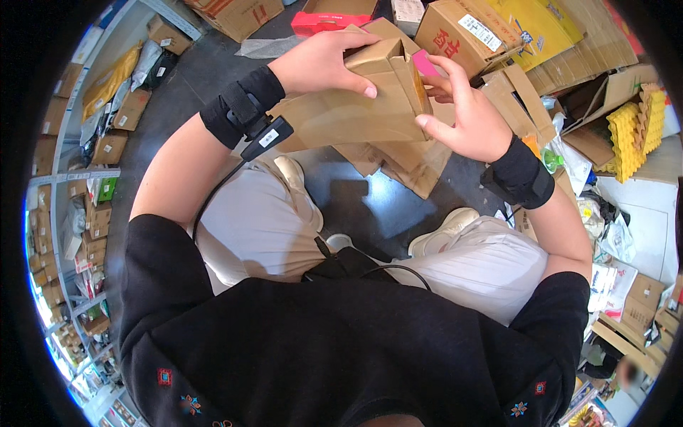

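A long brown cardboard box (320,117) is held up in front of me, tilted, with tape along its right end. My left hand (324,64) grips its upper edge, thumb pressed on the near face. At the right end my right hand (473,114) has its thumb against the box's lower corner and its fingers curled by the end flap. A small flat pink piece (425,64) shows next to the right index finger; I cannot tell whether it is held or part of something behind. Both wrists wear black straps.
Flattened cardboard (416,171) lies on the dark floor beyond my shoes. A red open box (316,23) and a larger carton (462,39) stand at the back. Yellow egg-crate foam (637,135) sits among clutter at right. Shelves of parcels (107,173) line the left.
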{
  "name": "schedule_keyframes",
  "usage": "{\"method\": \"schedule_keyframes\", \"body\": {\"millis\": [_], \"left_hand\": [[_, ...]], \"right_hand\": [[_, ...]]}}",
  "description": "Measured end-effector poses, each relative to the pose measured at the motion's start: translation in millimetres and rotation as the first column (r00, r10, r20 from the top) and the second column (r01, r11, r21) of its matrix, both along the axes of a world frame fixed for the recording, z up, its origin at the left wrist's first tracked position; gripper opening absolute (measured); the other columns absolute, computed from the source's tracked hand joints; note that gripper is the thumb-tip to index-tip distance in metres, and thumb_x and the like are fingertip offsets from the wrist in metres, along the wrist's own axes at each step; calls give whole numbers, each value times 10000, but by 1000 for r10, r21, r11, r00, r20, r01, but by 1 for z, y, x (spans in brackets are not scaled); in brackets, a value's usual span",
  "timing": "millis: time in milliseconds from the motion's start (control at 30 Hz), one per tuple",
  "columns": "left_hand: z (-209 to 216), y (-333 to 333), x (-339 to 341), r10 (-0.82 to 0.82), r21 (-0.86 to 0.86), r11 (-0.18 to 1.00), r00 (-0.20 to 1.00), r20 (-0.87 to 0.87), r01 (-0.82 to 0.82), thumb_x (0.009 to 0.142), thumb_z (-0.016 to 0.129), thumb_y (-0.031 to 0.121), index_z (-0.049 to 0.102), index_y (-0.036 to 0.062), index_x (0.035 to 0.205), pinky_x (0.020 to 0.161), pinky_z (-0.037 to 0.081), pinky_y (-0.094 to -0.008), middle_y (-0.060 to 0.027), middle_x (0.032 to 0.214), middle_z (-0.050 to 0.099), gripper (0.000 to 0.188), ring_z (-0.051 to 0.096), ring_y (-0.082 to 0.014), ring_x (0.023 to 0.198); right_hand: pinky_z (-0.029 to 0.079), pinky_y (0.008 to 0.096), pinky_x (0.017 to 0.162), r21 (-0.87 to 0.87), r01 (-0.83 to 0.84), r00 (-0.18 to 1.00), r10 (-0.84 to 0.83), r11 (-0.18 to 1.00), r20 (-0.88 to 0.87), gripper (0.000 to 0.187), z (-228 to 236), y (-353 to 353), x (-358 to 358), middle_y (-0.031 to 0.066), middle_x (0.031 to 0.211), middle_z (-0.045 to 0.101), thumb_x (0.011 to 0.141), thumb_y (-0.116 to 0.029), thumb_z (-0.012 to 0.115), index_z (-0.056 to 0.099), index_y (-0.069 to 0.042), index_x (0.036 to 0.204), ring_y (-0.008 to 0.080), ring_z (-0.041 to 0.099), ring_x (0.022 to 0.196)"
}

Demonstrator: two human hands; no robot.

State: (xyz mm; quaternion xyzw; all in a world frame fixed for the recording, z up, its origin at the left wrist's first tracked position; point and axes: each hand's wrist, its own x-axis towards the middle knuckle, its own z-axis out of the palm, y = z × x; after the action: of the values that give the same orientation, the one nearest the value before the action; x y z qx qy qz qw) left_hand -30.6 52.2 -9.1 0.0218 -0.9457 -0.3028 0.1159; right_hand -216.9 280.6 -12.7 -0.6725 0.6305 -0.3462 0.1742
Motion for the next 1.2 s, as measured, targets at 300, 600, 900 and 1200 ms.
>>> {"method": "schedule_keyframes", "body": {"millis": [300, 600, 900, 1200], "left_hand": [[2, -6, 1, -5, 88, 996, 999, 46, 1, 737, 847, 433, 508, -16, 1395, 1035, 456, -345, -176, 1347, 578, 865, 581, -298, 1210], [4, -33, 13, -28, 27, 999, 996, 86, 25, 763, 848, 360, 486, 42, 1443, 1040, 448, -333, -127, 1337, 601, 833, 580, -241, 1220], [3, -31, 4, -35, 327, 945, 995, 98, 1, 749, 873, 339, 416, 33, 1496, 1102, 398, -332, -79, 1419, 556, 928, 509, -167, 1297], [12, 8, -15, 427, -7, 904, 904, -19, -428, 846, 791, 229, 561, -15, 1242, 907, 514, -322, -101, 1149, 653, 519, 620, -173, 1055]], "right_hand": [[547, 343, 904, 140, -8, 943, -39, 990, 329, 755, -8, -4, -11, 219, 1146, 667, 834, -191, 781, 343, -29, 1428, 276, 672, 1069], [554, 296, 827, 232, -17, 702, -154, 973, 696, 658, 3, -1, -28, 147, 994, 719, 881, -192, 750, 376, -27, 1396, 195, 703, 875], [408, 400, 1093, 53, 56, 989, -48, 997, -140, 861, 0, 1, 0, 181, 1449, 476, 787, -215, 805, 335, -45, 1489, 332, 500, 1304], [383, 426, 1104, 6, 326, 941, -324, 945, -95, 714, -12, -5, 0, 304, 1382, 462, 913, -255, 650, 313, 87, 1441, 411, 473, 1304]]}}
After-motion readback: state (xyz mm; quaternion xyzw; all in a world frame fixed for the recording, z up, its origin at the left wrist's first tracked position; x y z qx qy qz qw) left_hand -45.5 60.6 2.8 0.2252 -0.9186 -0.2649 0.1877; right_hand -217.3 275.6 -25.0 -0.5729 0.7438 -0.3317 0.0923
